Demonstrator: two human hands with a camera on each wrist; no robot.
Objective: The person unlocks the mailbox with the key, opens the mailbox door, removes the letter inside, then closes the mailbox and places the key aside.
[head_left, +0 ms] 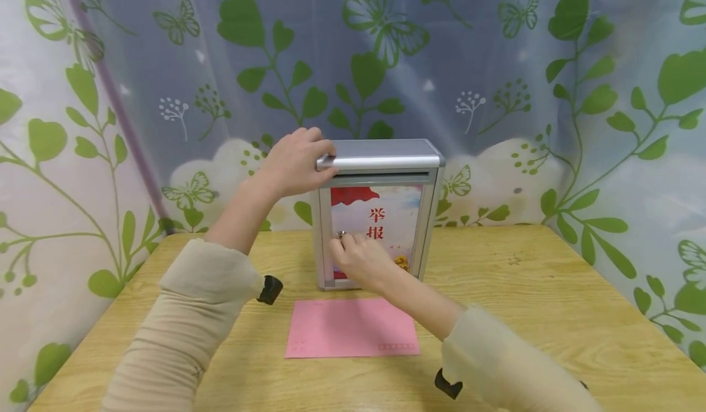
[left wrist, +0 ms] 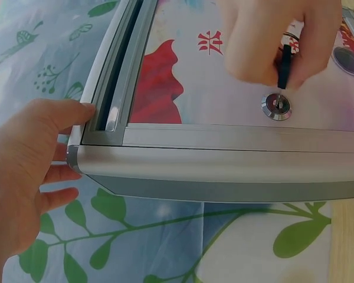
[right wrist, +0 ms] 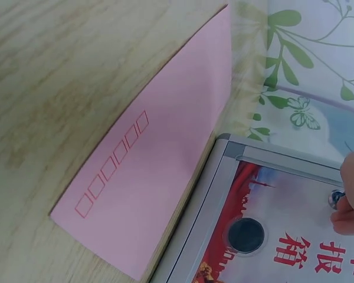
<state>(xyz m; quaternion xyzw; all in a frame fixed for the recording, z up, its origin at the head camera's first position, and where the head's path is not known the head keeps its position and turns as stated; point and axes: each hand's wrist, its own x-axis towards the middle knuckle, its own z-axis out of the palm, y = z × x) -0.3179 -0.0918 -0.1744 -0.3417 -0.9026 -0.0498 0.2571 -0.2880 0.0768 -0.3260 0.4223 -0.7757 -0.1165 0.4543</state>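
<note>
A silver metal report box [head_left: 380,148] with a slot near its top and red characters on its front panel stands upright on the table. My left hand [head_left: 295,160] grips its upper left corner, the thumb at the front by the slot and the fingers over the top. At the left side of the front panel, my right hand [head_left: 364,259] pinches a black-headed key [left wrist: 284,69]. The key's blade meets the round lock [left wrist: 277,107]; how deep it sits I cannot tell. In front of the box lies a pink envelope [head_left: 353,332], flat, with a row of red squares.
The box and envelope rest on a wood-grain table [head_left: 496,289]. Behind it and at both sides hangs a curtain [head_left: 469,62] with green leaves and butterflies. Black straps [head_left: 270,290] show at both wrists.
</note>
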